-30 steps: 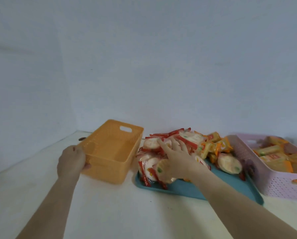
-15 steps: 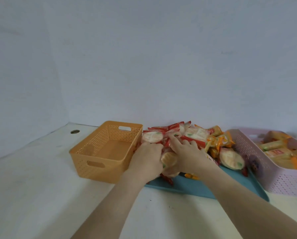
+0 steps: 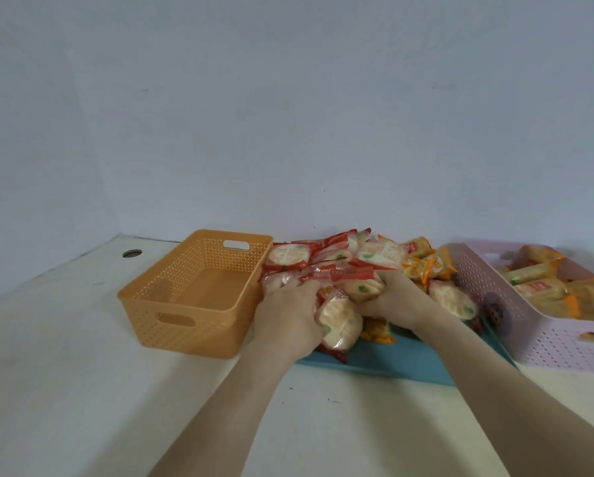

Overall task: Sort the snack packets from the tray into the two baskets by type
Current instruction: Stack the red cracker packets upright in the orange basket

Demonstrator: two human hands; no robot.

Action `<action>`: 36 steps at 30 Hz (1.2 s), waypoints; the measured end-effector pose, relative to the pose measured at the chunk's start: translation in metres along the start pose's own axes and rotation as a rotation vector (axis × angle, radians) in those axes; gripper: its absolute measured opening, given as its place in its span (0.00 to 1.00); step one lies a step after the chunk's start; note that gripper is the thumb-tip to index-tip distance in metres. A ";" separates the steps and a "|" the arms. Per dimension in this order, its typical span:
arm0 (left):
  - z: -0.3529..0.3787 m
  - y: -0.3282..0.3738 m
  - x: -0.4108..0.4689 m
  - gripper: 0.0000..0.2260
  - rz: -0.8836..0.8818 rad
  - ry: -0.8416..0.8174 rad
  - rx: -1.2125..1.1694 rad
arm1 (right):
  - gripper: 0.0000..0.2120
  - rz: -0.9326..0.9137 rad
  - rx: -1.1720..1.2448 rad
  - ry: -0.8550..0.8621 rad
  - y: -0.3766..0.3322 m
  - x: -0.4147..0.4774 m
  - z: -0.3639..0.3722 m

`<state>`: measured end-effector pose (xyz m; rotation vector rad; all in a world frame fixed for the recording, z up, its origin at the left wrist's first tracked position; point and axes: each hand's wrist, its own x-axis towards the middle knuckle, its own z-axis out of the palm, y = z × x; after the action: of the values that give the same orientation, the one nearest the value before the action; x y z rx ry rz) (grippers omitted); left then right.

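Observation:
A blue tray (image 3: 405,359) carries a heap of snack packets. Most are red-edged packets (image 3: 288,259) with round white crackers; several yellow-orange packets (image 3: 430,266) lie at the heap's right. My left hand (image 3: 285,315) and my right hand (image 3: 395,301) both grip a bunch of red-edged packets (image 3: 340,321) at the heap's near left side, fingers curled around them. An orange basket (image 3: 199,290) stands left of the tray with nothing inside. A pink basket (image 3: 543,328) on the right holds several yellow-orange packets (image 3: 540,287).
Everything stands on a white table (image 3: 82,390) against a pale wall. A round cable hole (image 3: 132,253) sits in the table's far left corner. The orange basket touches the tray's left edge, and the pink basket sits close to its right edge.
My left hand left the orange basket's rim and moved right onto the packet heap. Both hands have closed around a bunch of red-edged packets and drawn it toward the tray's near edge.

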<state>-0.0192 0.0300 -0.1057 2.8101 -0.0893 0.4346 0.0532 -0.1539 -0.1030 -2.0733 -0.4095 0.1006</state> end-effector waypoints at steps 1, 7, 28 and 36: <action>0.001 0.000 -0.003 0.32 0.006 -0.005 -0.013 | 0.15 -0.006 0.036 -0.020 -0.002 -0.003 -0.004; 0.002 0.007 -0.012 0.25 0.033 -0.029 0.019 | 0.16 -0.006 -0.028 -0.200 -0.016 -0.010 -0.018; -0.103 -0.067 0.005 0.26 -0.424 0.470 -0.623 | 0.26 0.044 0.448 -0.093 -0.135 0.012 0.073; -0.035 -0.020 -0.006 0.12 0.015 0.405 -0.369 | 0.26 0.031 0.007 0.089 -0.058 -0.001 0.033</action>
<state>-0.0333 0.0598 -0.0810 2.3145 -0.0918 0.8814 0.0299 -0.1006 -0.0702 -2.0691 -0.3224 0.0277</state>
